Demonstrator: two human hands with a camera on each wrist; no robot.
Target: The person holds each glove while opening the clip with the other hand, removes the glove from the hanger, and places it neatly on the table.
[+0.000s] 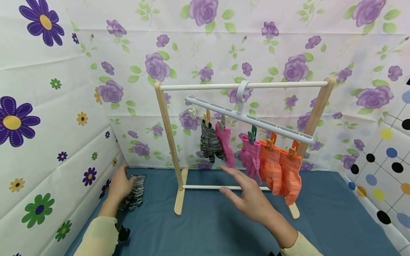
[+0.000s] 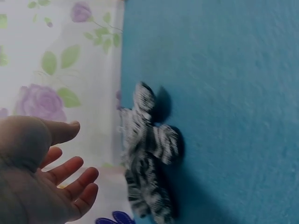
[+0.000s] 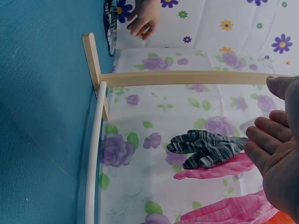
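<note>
A black-and-grey striped knit glove [image 1: 138, 188] lies on the blue surface at the far left. My left hand [image 1: 119, 185] is just beside it, fingers loosely extended; the left wrist view shows a gap between that hand [image 2: 51, 172] and the glove [image 2: 149, 144]. Held up before the rack, my right hand [image 1: 251, 199] has straight fingers and nothing in it. Behind it, a white hanger [image 1: 272, 125] carries clipped gloves: a striped glove [image 1: 211, 142], a pink glove [image 1: 225, 144], another pink glove [image 1: 250, 156], and two orange gloves [image 1: 290, 174].
The hanger hooks over the top rod [image 1: 198, 86] of a wooden rack [image 1: 168, 131], its bar sloping down rightward. Clothespins [image 1: 270, 142] grip the gloves. A lower white rod [image 1: 208, 187] joins the rack's feet. Flower-printed sheets [image 1: 134, 71] wall the back and left; a dotted sheet [image 1: 389, 170] stands right.
</note>
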